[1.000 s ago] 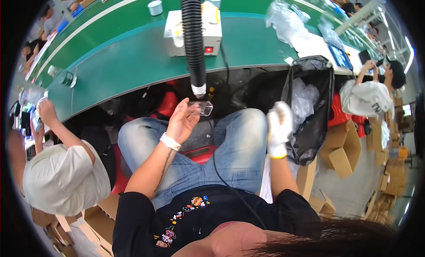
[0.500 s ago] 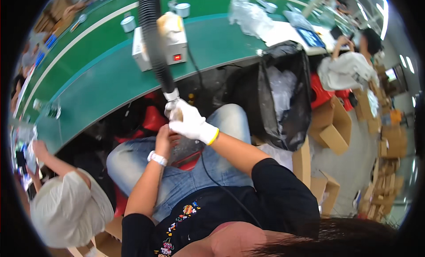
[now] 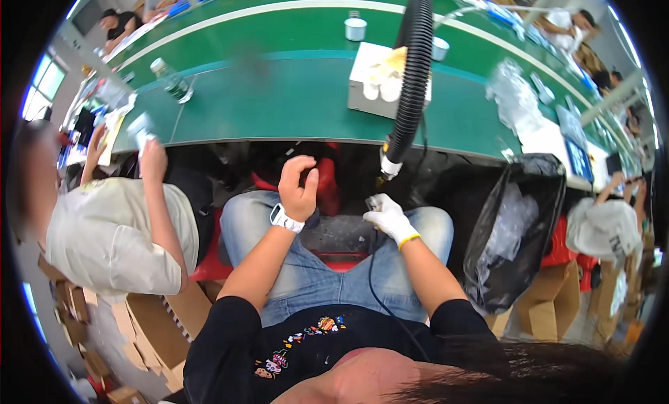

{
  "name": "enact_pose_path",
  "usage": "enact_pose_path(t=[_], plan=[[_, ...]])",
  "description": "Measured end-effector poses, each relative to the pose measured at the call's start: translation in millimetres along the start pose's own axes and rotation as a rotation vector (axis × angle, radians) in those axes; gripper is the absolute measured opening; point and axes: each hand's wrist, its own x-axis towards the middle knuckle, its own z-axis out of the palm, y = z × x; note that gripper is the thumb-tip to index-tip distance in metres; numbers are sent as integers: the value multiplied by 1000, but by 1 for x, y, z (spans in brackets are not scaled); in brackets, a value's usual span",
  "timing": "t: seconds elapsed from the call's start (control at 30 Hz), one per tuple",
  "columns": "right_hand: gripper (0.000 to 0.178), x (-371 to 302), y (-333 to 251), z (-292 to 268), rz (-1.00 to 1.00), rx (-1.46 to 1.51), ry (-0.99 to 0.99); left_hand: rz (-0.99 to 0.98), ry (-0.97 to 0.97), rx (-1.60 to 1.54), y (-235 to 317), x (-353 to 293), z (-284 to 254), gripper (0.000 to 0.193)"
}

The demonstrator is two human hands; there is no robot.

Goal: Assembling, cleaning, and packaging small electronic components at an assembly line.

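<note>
Black ribbed hose (image 3: pixel 416 70) hangs, silvery nozzle (image 3: pixel 391 168) apparently angled downward.

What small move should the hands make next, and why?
I'd probably bring the bare left hand toward the gloved right hand: the left looks empty and stands apart, while the right, just below the hose nozzle, may hold something small that I can't make out.

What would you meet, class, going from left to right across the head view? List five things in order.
Plastic bottle → bare left grip → gloved right grip → black bag → pale shirt of the person at far right.
</note>
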Motion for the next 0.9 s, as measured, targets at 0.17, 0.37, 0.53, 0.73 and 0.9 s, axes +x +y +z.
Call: enact_pose_path(t=[0.17,0.37,0.53,0.73,0.9], plan=[[47,15,1,2,112,329,38,235,69,472,-6,79,-27,24],[48,9,-11,5,152,452,74,186,-110,848,-39,123,-25,30],[44,0,-5,-6,98,657,75,58,-31,843,-61,214,-76,48],[61,-13,-10,-18,21,786,-108,-644,-241,1387,-129,293,-181,76],[72,-22,-7,-12,-437,354,101,-322,-297,1156,-154,253,-168,78]])
